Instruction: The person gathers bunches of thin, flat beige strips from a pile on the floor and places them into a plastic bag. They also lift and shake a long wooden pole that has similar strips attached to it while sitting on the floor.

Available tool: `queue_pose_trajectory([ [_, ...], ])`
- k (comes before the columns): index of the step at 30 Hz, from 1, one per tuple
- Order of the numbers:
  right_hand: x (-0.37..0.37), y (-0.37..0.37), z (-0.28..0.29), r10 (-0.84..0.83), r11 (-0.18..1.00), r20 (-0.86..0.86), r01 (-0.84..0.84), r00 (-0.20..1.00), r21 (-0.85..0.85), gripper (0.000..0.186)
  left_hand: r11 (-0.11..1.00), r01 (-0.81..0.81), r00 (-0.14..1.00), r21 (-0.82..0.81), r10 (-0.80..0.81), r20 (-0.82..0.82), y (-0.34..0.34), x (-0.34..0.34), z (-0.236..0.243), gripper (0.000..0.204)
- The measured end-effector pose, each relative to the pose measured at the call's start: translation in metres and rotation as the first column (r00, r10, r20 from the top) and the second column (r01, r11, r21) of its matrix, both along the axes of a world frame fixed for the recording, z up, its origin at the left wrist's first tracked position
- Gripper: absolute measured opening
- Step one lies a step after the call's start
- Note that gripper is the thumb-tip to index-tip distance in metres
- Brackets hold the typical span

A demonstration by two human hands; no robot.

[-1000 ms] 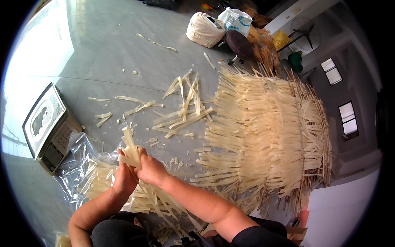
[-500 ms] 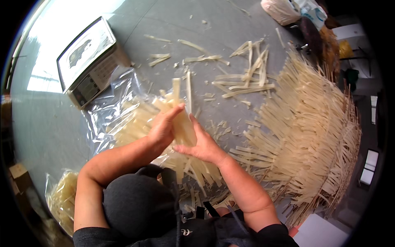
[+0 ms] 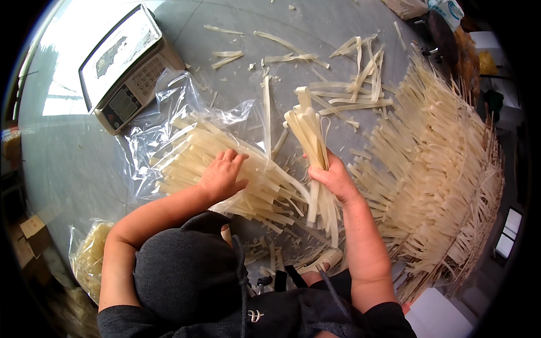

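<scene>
My right hand (image 3: 335,179) is closed around a bundle of flat, pale dried noodles (image 3: 309,127), gripping it near its middle. The looped ends fan out above the fist and the straight ends hang below it. My left hand (image 3: 224,176) lies on a pile of the same flat noodles (image 3: 191,149), fingers bent but apart, holding nothing that I can see. That pile rests on a clear plastic bag (image 3: 147,135), whose crumpled film spreads out on the far left side of the pile. One long strip (image 3: 267,112) lies between the pile and the bundle.
A large stack of noodles (image 3: 428,180) spreads along the right. Far left stands a digital scale (image 3: 121,73). Loose strips (image 3: 355,84) and crumbs litter the grey floor (image 3: 225,90). A filled clear bag (image 3: 90,262) sits lower left, with a cardboard box (image 3: 35,234) beyond.
The noodle bundle, held between both hands before, has moved right in my right hand alone. My left hand has let go and come down onto the bagged pile.
</scene>
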State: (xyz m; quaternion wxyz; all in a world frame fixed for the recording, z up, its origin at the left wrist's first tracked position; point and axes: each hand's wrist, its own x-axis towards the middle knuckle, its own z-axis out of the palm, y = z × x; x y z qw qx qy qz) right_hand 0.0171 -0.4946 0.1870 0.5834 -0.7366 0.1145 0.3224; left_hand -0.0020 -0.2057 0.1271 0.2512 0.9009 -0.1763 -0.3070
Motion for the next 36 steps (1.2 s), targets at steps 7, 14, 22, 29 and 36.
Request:
queue_pose_trajectory([
  [7,-0.015,0.011,-0.003,0.139,0.953,0.098,-0.107,0.985,-0.283,0.051,0.991,0.087,0.981,-0.102,-0.067,0.182,-0.001,-0.023,0.013,0.041],
  [14,-0.035,0.030,0.015,0.508,0.720,-0.016,-0.435,0.861,-0.540,0.056,0.434,-0.739,0.672,-0.515,0.425,-0.606,0.036,0.008,0.033,0.014],
  [22,0.014,0.129,-0.037,0.743,0.620,0.209,-0.537,0.636,-0.572,0.058,0.694,-0.077,0.986,-0.716,-0.053,-0.158,0.045,0.023,0.122,0.009],
  [29,0.020,0.159,-0.082,0.381,0.925,0.135,-0.375,0.915,-0.067,0.045,0.778,-0.249,0.938,-0.577,0.047,-0.343,0.038,0.025,0.113,0.021],
  [36,0.040,0.163,-0.099,0.734,0.642,0.347,-0.430,0.584,-0.635,0.099,0.776,-0.571,0.577,-0.268,0.612,0.540,0.121,0.062,0.027,0.023],
])
